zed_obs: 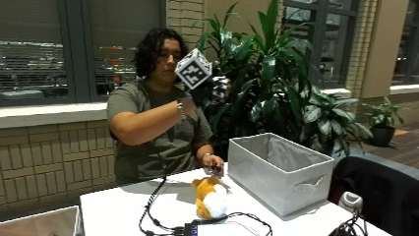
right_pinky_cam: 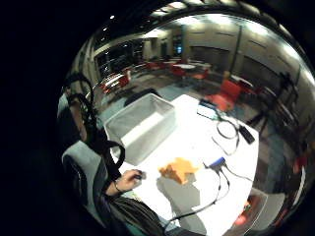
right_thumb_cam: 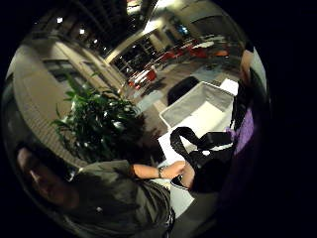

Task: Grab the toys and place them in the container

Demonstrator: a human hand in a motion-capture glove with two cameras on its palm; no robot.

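Note:
An orange and white plush toy (zed_obs: 211, 197) lies on the white table (zed_obs: 114, 206), just left of a grey fabric container (zed_obs: 282, 169) that stands open and looks empty. My gloved right hand (zed_obs: 215, 91) is raised at head height, well above the toy, fingers relaxed and holding nothing. The person's bare left hand (zed_obs: 213, 168) rests on the table behind the toy. The little finger side palm view looks down from high up on the toy (right_pinky_cam: 178, 170), the container (right_pinky_cam: 142, 125) and the bare hand (right_pinky_cam: 129, 180). In the thumb side palm view the container (right_thumb_cam: 200, 106) shows beyond a black strap.
Black cables (zed_obs: 154, 216) run over the table in front of the toy to a small device. A dark chair (zed_obs: 379, 191) stands right of the container. Large plants (zed_obs: 275, 73) fill the space behind. Another grey bin's corner (zed_obs: 39, 223) shows at the lower left.

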